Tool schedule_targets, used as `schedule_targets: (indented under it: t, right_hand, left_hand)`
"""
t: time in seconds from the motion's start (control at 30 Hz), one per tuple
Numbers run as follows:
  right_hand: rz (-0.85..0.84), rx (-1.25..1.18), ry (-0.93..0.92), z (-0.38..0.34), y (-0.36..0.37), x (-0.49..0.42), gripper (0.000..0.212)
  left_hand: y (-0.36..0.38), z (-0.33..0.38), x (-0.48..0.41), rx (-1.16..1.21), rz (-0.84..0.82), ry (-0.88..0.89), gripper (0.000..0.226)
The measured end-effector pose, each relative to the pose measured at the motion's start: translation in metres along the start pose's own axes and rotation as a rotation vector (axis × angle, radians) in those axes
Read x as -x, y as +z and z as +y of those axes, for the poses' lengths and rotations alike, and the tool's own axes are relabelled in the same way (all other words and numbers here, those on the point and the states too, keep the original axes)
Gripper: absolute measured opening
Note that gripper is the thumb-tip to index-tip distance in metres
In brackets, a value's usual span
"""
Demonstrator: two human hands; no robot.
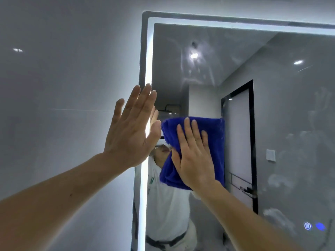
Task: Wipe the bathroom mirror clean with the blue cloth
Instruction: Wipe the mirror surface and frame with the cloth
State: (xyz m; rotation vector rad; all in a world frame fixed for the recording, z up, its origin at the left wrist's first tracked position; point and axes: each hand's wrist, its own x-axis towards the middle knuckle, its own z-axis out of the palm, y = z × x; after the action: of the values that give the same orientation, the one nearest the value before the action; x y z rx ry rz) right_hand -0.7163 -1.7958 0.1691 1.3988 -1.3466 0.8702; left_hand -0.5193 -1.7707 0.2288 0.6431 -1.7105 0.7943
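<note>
From the head view, my left hand (130, 131) is spread flat, fingers straight and close together, palm against the glowing strip (148, 69) along the left edge of the mirror (281, 124); it holds nothing. My right hand (194, 160) lies flat too, fingers extended, pressing the blue cloth (214, 131) against the glass just beside my left hand. The cloth is bunched under my palm, in the mirror's left part.
</note>
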Motion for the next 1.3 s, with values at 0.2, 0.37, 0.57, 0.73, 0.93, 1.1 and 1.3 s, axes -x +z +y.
schedule_targets:
  t: [0.2,0.37,0.57,0.73,0.93,1.1,1.3]
  right_hand:
    - [-0.061,0.06,-0.179,0.021,0.008,0.04,0.061]
    - [-0.002,0.042,-0.071,0.028,-0.012,-0.051,0.061]
    - [0.061,-0.015,0.039,0.032,-0.038,-0.175,0.061]
    - [0.072,-0.029,0.049,0.029,-0.049,-0.216,0.062]
    - [0.107,-0.053,0.032,0.018,-0.038,-0.184,0.06]
    - [0.098,0.022,-0.036,0.015,-0.019,-0.102,0.06]
    - [0.075,0.04,-0.139,0.031,-0.024,-0.137,0.059]
  left_hand:
    - [-0.003,0.0,0.0,-0.018,-0.04,0.03,0.063]
    - [-0.002,-0.002,-0.021,-0.026,-0.004,0.041,0.062]
    - [-0.002,-0.016,-0.044,-0.043,0.042,0.046,0.064]
    - [-0.002,-0.033,-0.067,-0.079,0.067,-0.022,0.066]
    - [-0.002,-0.036,-0.073,-0.089,0.054,-0.043,0.067]
    - [-0.003,-0.036,-0.064,-0.105,0.033,-0.02,0.069]
    - [-0.004,-0.037,-0.082,-0.122,0.049,-0.016,0.067]
